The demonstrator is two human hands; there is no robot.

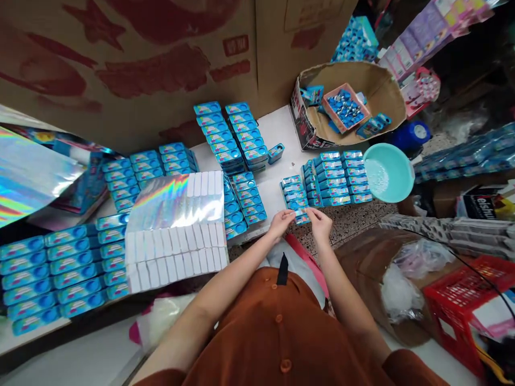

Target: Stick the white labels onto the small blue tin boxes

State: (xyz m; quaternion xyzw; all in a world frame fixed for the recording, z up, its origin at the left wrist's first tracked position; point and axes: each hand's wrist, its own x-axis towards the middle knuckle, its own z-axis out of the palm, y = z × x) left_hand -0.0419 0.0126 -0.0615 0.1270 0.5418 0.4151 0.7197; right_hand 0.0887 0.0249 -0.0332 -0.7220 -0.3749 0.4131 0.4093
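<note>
Both my hands meet over a small blue box (301, 215) at the near end of a short row of the same blue boxes (293, 192). My left hand (280, 223) pinches its left end and my right hand (320, 222) pinches its right end, fingers closed on it. A larger block of blue boxes (340, 178) lies just beyond, on the white board (277, 134). Folded sheets of white and holographic card (177, 230) lie to the left.
Stacks of blue boxes (229, 131) and more rows (56, 273) cover the left. A teal bowl (388, 171) sits at right, a cardboard box (386, 86) with a pink tray (345, 107) behind it. A red basket (466, 305) stands near right. Big cartons (129, 59) wall the back.
</note>
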